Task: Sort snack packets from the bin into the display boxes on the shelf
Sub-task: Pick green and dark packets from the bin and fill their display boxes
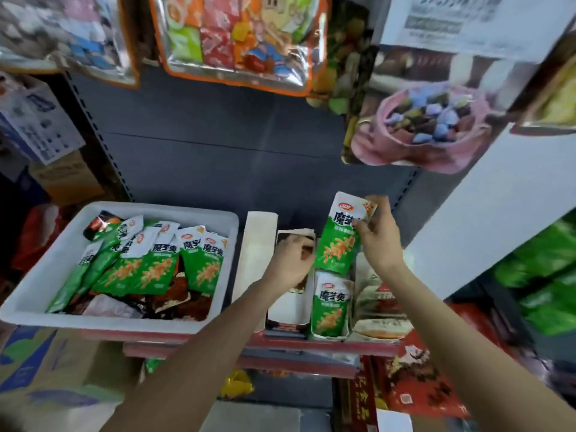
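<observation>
Low in the frame, right of centre, from the head view: right hand [378,236] raised, thumb and fingers pinching the white top of a green snack packet [339,235], held upright and tilted a little. Just below that packet, another green packet [330,305] standing upright in a narrow display box [327,335] on the red-edged shelf [311,346]. Left of it, left hand [291,260] reaching down into a neighbouring display box with white walls [288,310], fingers curled around dark brown packets [294,238] at the back of that box; exact grip partly hidden behind the knuckles. Further right, beside the green box, a third box of reddish-brown packets [378,310], blurred.

At lower left, white bin [40,275] resting on the shelf, well apart from both hands, holding a fan of green packets [162,263] above darker brown ones [174,304]. Between bin and boxes, a pale cardboard flap [254,263] standing upright.

Across the top of the frame, hanging bags of mixed sweets [237,39], blurred. At lower left corner, a cardboard carton [56,366] under the bin.
</observation>
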A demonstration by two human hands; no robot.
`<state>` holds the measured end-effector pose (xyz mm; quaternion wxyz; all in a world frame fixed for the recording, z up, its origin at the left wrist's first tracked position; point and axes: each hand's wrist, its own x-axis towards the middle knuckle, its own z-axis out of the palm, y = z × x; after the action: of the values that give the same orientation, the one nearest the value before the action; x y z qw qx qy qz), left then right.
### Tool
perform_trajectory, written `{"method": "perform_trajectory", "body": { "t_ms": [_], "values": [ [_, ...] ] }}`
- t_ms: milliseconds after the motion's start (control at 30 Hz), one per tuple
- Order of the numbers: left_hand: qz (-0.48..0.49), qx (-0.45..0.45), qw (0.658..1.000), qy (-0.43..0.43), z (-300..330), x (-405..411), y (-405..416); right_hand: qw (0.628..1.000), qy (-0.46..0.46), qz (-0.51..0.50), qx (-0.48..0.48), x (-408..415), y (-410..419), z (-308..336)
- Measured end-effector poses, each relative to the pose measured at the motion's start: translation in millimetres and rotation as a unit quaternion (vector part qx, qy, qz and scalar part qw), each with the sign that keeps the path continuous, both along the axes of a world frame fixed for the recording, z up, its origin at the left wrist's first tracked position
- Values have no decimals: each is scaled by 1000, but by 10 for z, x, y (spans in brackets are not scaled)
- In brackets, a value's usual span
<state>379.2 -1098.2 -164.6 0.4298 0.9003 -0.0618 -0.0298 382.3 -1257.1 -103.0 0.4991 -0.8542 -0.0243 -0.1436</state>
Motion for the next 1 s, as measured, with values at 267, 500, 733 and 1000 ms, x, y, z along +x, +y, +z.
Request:
{"method": "perform_trajectory", "body": {
  "t_ms": [267, 500, 733, 1000],
  "values": [
    [-61, 286, 955, -42, -78, 113, -279, 999, -31, -41, -1, 90, -319, -11],
    [-58, 289, 954, -49, -70, 133, -267, 1000, -13, -25, 7, 160, -405, -32],
    [-20, 129, 991, -6, -119, 31, -271, 996, -34, -54, 55, 204, -463, -46],
    [-45, 127, 991, -22, -68, -30, -210, 995, 64, 62, -39, 280, -485, -231]
  ]
}}
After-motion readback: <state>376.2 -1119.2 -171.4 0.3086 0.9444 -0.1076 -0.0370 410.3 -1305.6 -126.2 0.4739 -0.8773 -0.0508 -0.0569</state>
